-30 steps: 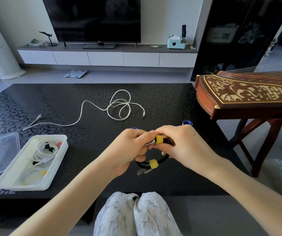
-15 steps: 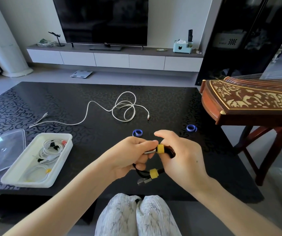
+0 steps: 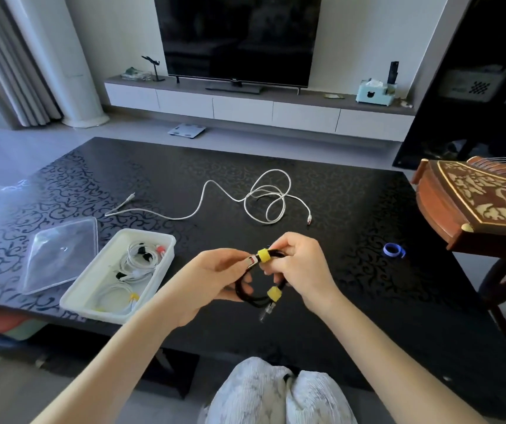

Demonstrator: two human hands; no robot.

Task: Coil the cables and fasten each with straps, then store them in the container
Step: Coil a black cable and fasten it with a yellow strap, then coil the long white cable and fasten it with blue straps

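Between both hands, head view: black cable (image 3: 245, 296) held as a small coil, lifted off the table (image 3: 352, 209) near its front edge.

Grip: left hand (image 3: 215, 276) grasps the coil's left side, fingers curled round the strands. Right hand (image 3: 300, 270) pinches the top right, just beside the upper yellow strap (image 3: 264, 255).

Risk 1: if the upper strap's end is not pressed flat, it may peel and let the coil spring open on the way to the container (image 3: 149, 233), left of the grip.

Risk 2: the metal plug (image 3: 265, 313) dangling below the lower yellow strap (image 3: 274, 293) could snag the container rim.

White cable (image 3: 270, 197) lies loose beyond the grip, not yet coiled. Blue strap (image 3: 394, 250) lies well right of the grip.

Appearance: black cable, a few turns, two yellow straps around it, one at top, one lower right. Silver connector (image 3: 251, 261) touches the upper strap.
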